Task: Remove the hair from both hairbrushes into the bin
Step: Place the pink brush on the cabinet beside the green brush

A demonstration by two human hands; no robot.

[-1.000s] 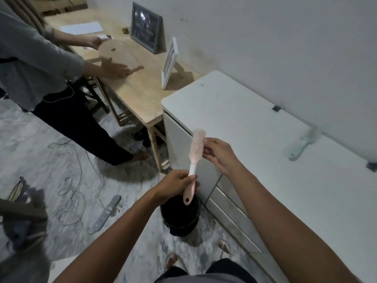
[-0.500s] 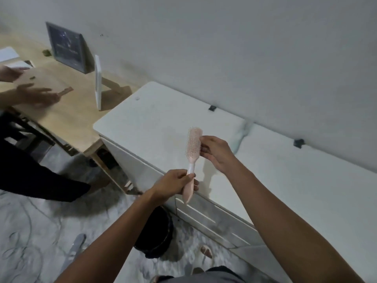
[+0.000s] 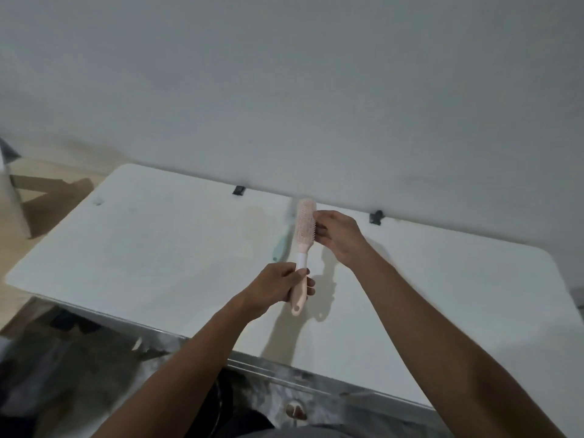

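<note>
I hold a pink hairbrush [image 3: 304, 235] upright over the white cabinet top [image 3: 158, 248]. My left hand [image 3: 278, 287] is closed around its handle. The fingertips of my right hand [image 3: 338, 237] touch the bristles at the brush head; I cannot tell whether any hair is pinched. A pale green hairbrush [image 3: 282, 246] lies on the cabinet top behind the pink one, mostly hidden by it. Part of the black bin [image 3: 226, 406] shows on the floor below the cabinet's front edge, between my arms.
A wooden table [image 3: 19, 191] adjoins the cabinet on the left, with a frame's edge [image 3: 12, 200] standing on it. Two dark brackets [image 3: 238, 190] [image 3: 376, 217] sit where the cabinet meets the white wall. My foot [image 3: 295, 410] shows on the floor.
The view has swung right and up: the other person and most of the wooden table have left the frame. Both hands stay on the pink brush, which is over the cabinet top.
</note>
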